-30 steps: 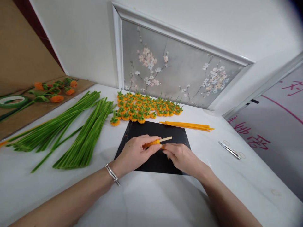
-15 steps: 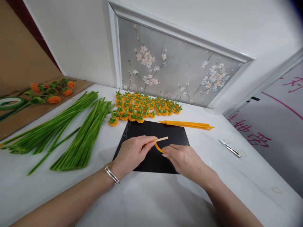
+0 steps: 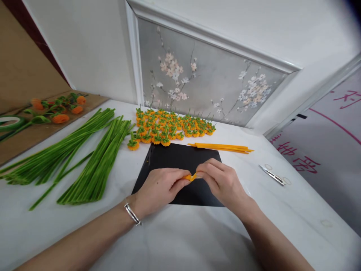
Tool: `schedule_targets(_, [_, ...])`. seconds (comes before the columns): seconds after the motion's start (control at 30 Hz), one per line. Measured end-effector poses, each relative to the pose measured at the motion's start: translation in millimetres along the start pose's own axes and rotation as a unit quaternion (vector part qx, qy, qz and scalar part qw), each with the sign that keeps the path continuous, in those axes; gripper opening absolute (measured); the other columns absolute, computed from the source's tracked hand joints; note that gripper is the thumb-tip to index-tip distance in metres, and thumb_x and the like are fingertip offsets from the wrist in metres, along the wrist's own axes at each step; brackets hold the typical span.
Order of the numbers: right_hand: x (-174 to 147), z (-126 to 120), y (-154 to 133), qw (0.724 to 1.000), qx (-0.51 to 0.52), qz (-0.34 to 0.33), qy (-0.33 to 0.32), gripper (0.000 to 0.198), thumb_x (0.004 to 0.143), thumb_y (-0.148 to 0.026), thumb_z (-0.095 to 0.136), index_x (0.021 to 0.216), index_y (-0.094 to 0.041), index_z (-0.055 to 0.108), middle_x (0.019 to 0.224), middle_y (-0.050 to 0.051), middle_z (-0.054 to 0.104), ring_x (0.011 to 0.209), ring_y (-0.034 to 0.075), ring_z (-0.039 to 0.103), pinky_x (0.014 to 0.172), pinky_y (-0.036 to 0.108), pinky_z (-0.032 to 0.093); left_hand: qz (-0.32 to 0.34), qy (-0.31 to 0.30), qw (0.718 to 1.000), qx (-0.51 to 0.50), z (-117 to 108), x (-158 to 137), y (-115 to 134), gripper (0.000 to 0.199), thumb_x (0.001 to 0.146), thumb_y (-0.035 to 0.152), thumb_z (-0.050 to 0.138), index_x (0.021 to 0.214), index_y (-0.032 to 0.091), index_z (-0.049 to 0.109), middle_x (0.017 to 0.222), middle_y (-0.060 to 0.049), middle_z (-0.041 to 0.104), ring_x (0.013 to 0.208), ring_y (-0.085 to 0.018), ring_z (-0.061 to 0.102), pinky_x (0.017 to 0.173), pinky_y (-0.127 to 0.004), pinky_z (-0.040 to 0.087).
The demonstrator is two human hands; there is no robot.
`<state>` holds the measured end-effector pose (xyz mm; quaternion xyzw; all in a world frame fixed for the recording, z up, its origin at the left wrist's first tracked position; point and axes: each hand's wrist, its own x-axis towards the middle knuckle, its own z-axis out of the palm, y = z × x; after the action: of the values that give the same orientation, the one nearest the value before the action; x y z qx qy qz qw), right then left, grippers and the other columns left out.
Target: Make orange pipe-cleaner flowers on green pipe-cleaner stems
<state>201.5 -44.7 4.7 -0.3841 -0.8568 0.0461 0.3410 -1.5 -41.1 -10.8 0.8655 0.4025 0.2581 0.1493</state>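
Over a black mat [image 3: 172, 156], my left hand [image 3: 162, 184] pinches an orange pipe cleaner [image 3: 192, 177] between thumb and fingertips. The short visible part of the pipe cleaner looks curled, and the rest is hidden in the fingers. My right hand [image 3: 221, 180] is closed just to the right of it, its fingertips around the pale wooden stick, which is almost wholly covered. The two hands' fingertips are close together, with the orange curl between them.
Green pipe cleaners [image 3: 93, 169] lie in bundles at left. Several orange pom-pom flowers [image 3: 166, 128] stand at the back. More orange pipe cleaners [image 3: 222, 147] lie behind the mat, and scissors [image 3: 272, 175] at right. Green tape [image 3: 11, 123] and finished flowers [image 3: 60, 119] are on cardboard.
My right hand has moved up from the pipe cleaner's lower end to the wooden stick, covering it. The orange strip, earlier hanging in an arc, is now a short curl.
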Motion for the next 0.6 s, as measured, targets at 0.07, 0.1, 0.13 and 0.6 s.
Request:
schedule_targets(0.07, [1, -1, 2, 1.000, 0.027, 0.007, 0.008, 0.019, 0.095, -0.020, 0.045, 0.089, -0.019, 0.063, 0.082, 0.004, 0.062, 0.074, 0.014, 0.059, 0.069, 0.025, 0.048, -0.005, -0.002, 1.000, 0.009, 0, 0, 0, 0.018, 0.092, 0.028, 0.049, 0.097, 0.024, 0.066, 0.086, 0.003, 0.072, 0.076, -0.015, 0.065, 0.065, -0.024, 0.044])
schedule_targets(0.1, [1, -1, 3, 0.999, 0.041, 0.013, 0.010, 0.019, 0.095, -0.020, 0.045, 0.090, -0.019, 0.063, 0.082, 0.004, 0.062, 0.075, 0.014, 0.059, 0.069, 0.025, 0.048, -0.007, -0.003, 1.000, 0.014, 0, 0, 0, 0.017, 0.092, 0.029, 0.050, 0.096, 0.024, 0.067, 0.086, 0.003, 0.072, 0.075, -0.015, 0.065, 0.065, -0.024, 0.043])
schedule_targets(0.13, [2, -1, 4, 0.998, 0.054, 0.020, 0.009, 0.019, 0.095, -0.021, 0.046, 0.089, -0.020, 0.064, 0.082, 0.004, 0.062, 0.074, 0.014, 0.059, 0.069, 0.025, 0.049, -0.006, -0.003, 1.000, 0.019, 0, 0, 0, 0.017, 0.092, 0.029, 0.051, 0.096, 0.024, 0.067, 0.086, 0.003, 0.072, 0.075, -0.015, 0.065, 0.066, -0.024, 0.043])
schedule_targets(0.6, [-2, 14, 27, 0.942, 0.222, 0.181, -0.176, 0.029, 0.090, -0.032, 0.050, 0.066, -0.017, 0.055, 0.058, -0.004, 0.049, 0.054, 0.009, 0.043, 0.049, 0.020, 0.032, 0.027, 0.028, 0.999, 0.029, 2, -5, 9, 0.031, 0.090, 0.021, 0.052, 0.118, 0.030, 0.057, 0.086, 0.004, 0.072, 0.072, -0.013, 0.063, 0.064, -0.022, 0.043])
